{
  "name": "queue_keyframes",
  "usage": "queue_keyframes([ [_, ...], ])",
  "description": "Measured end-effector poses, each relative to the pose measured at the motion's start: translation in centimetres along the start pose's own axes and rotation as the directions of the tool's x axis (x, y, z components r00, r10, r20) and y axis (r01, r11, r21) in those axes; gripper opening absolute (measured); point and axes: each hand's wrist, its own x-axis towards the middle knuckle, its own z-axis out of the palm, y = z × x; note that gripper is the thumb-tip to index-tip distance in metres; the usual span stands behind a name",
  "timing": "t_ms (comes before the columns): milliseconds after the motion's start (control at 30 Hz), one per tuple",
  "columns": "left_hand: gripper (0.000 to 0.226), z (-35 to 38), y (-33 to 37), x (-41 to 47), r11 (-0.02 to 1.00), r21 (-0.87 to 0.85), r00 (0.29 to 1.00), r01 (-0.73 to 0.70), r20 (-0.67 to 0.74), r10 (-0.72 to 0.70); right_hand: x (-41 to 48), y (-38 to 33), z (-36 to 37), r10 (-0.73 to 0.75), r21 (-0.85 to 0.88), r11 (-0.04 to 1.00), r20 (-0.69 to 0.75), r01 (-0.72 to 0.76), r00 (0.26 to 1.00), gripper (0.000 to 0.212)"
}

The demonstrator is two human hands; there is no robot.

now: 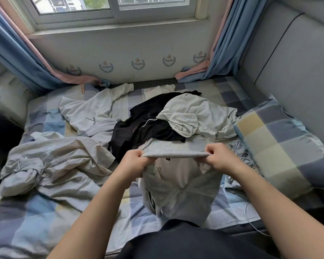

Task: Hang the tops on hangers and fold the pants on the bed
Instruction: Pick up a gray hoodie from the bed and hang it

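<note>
- Holding a grey garment [178, 186] up off the bed [36, 221], I have one straight edge of it stretched flat between my two hands.
- My left hand [137, 162] is clenched around the left end of that edge, fingers curled under and thumb on top.
- My right hand [220, 159] pinches the right end the same way, knuckles towards me.
- The rest of the grey garment hangs down from the edge in folds towards my lap; I cannot tell whether it is a top or pants.
- Just beyond my hands lies a black garment [148, 126], spread loosely across the middle of the bed.
- A cream hoodie [196, 116] sits partly on top of the black garment, its white drawstring trailing over the black cloth.
- A white T-shirt [94, 113] with dark script on it lies to the left of the black garment, touching it.
- A crumpled pale cloth [60, 161] is heaped on the left side of the bed, near my left forearm.
- A checked pillow [281, 146] rests at the right, against the grey padded headboard [288, 62].
- A thin white cable [251, 217] runs along the sheet beside my right arm.
- Blue curtains [17, 53] hang at both sides of the window [112, 4] beyond the bed.
</note>
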Motion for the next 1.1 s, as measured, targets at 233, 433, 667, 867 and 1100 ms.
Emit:
queue_keyframes([
  [233, 0.063, -2.1, -1.7, -0.8, 0.825, -0.289, 0.770, 0.485, 0.588, -0.247, -0.9, 1.5, -0.4, 0.125, 0.588, 0.722, 0.408, -0.364, 0.905, 0.048],
  [433, 0.048, -1.5, -3.2, 0.2, 0.594, -0.620, 0.839, 0.512, 0.510, -0.190, -1.7, 2.9, -0.1, 0.071, 0.694, 0.446, 0.603, -0.566, 0.795, 0.030],
  [667, 0.038, -2.0, -4.6, 0.6, 0.652, -0.492, 0.796, 0.577, 0.520, -0.312, -4.7, 2.6, 2.8, 0.234, 0.711, 0.445, 0.495, -0.544, 0.837, 0.021],
  [867, 0.020, -4.3, -5.7, 1.0, 0.847, -0.310, 0.812, 0.432, 0.542, -0.215, -9.3, 0.8, 9.0, 0.268, 0.913, 0.134, 0.340, -0.384, 0.901, 0.021],
  [1100, 0.030, -5.9, -8.6, -0.3, 0.845, 0.249, 0.698, -0.473, 0.691, 0.188, -18.2, -2.1, 15.5, 0.427, 0.974, -0.079, 0.226, -0.213, 0.875, 0.043],
])
